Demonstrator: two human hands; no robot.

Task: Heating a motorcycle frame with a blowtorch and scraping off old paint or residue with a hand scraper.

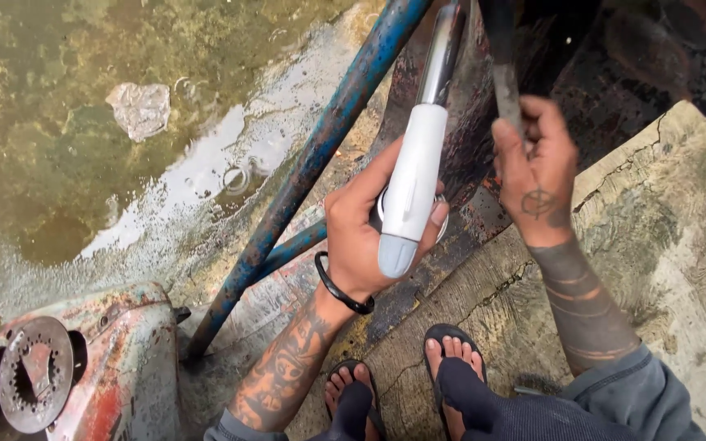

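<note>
My left hand (pixel 363 233) grips a white and grey tool handle (pixel 413 184) whose shiny metal shaft (pixel 441 49) runs up towards the top edge. A black band sits on that wrist. My right hand (pixel 538 167) is closed around a dark, worn metal bar (pixel 502 61) that also rises out of view. Both hands are raised side by side over a rusty dark metal surface (pixel 598 73). What the two shafts reach at the top is hidden.
A blue painted steel tube (pixel 312 155) slants from top centre down to the wet ground. Murky water (pixel 83 122) with a crumpled plastic bag (pixel 140 109) lies left. A rusty red machine part with a round toothed plate (pixel 36 374) sits bottom left. My sandalled feet (pixel 443 359) stand on cracked concrete (pixel 663 212).
</note>
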